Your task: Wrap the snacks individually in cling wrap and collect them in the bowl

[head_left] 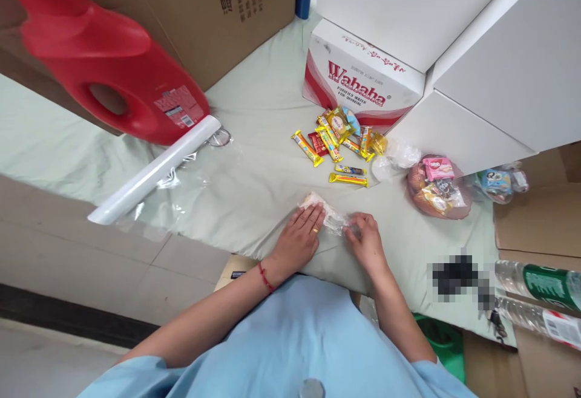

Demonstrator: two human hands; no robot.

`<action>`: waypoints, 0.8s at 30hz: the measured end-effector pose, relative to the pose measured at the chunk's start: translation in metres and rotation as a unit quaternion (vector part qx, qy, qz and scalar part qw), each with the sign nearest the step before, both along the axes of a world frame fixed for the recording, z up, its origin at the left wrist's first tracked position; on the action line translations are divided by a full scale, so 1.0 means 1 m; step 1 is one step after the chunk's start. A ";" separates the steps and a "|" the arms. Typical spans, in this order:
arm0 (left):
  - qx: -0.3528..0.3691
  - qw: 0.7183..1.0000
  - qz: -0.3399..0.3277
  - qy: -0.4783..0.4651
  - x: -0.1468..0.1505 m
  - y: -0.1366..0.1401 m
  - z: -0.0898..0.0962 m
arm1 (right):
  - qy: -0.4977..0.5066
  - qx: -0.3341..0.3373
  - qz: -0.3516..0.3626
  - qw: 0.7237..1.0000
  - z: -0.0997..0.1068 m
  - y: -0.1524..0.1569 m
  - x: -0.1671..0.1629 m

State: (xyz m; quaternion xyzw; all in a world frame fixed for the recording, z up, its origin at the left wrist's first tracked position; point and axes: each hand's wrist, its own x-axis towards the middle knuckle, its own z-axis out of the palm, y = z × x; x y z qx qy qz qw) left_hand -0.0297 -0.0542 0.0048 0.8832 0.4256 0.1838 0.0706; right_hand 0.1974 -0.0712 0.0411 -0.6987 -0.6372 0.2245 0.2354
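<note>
A small whitish snack in a clear plastic wrapper (334,222) lies on the pale green cloth in front of me. My left hand (297,241) rests on its left part, fingers stretched out flat over it and partly hiding it. At the wrapper's right end, my right hand (367,244) has its fingers bent and pinched on the clear plastic. Beyond the hands lie several yellow snack bars (348,179) in wrappers, with a small red packet (318,144) among them.
A red jug (136,77) and a white roll (154,171) with clear plastic are at left. Behind stand a brown carton (181,11) and a Wahaba water box (358,83). At right are a pink bowl (415,195) of snacks and clear bottles (508,277).
</note>
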 end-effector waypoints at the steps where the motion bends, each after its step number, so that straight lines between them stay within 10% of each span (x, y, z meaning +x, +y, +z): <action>1: 0.004 1.000 -0.001 -0.001 0.000 0.000 -0.001 | 0.033 -0.003 -0.006 0.999 0.006 0.002 -0.003; 5: 0.014 1.000 -0.017 -0.005 0.000 0.000 -0.008 | 0.095 0.002 0.004 0.995 0.028 0.034 -0.031; 11: 0.013 0.993 -0.041 -0.113 -0.009 0.004 -0.015 | -0.094 -0.050 0.066 0.992 0.024 0.093 -0.097; 16: 0.018 0.966 -0.025 -0.258 -0.043 -0.006 -0.007 | -0.184 -0.061 0.099 0.976 0.021 0.085 -0.118; 24: 0.000 0.968 0.058 -0.243 -0.079 -0.004 -0.007 | -0.235 -0.036 0.115 0.965 0.013 0.064 -0.132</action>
